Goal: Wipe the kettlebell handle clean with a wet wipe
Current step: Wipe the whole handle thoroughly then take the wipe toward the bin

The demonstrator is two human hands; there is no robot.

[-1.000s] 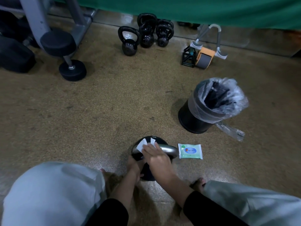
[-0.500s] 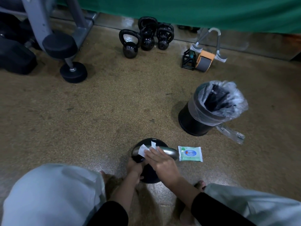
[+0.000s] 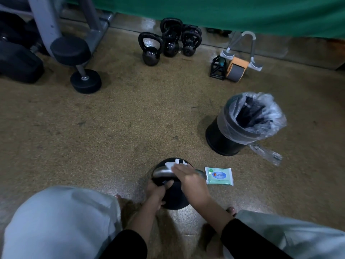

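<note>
At the very bottom of my view, at 7 and 5 o'clock, I see two knees in light trousers point(image 3: 61, 221) and two black sleeves point(image 3: 242, 238).

Between the knees, at 6 o'clock, the kettlebell point(image 3: 174, 200) stands on the brown floor point(image 3: 112, 128). It is a black ball with a shiny grey handle point(image 3: 162, 172) on top.

The left hand point(image 3: 155, 191) grasps the kettlebell on its near left side, just under the handle, with its fingers curled on it. The right hand point(image 3: 190, 182) lies on top of the handle. Its fingers look fairly straight and they press the white wet wipe point(image 3: 172, 164) down onto the bar. A bit of the wipe pokes out past the fingertips, toward 12 o'clock. I cannot see the thumb.

Just beside the kettlebell, at its 3 o'clock, a green pack of wipes point(image 3: 219, 176) lies flat on the floor.

Farther off, at 2 o'clock, stands a black bin point(image 3: 224, 143) lined with a clear bag point(image 3: 268, 126). Dark things sit inside, but I cannot tell what they are. A scrap of clear plastic point(image 3: 267, 154) lies on the floor by the bin.

Far away at 12 o'clock, some small black kettlebells point(image 3: 151, 51) huddle together. At 1 o'clock there is an orange and grey roller wheel point(image 3: 236, 69). At 10 o'clock a black dumbbell point(image 3: 78, 62) stands tilted with one end on the floor. A green curtain point(image 3: 224, 12) hangs across the top.
</note>
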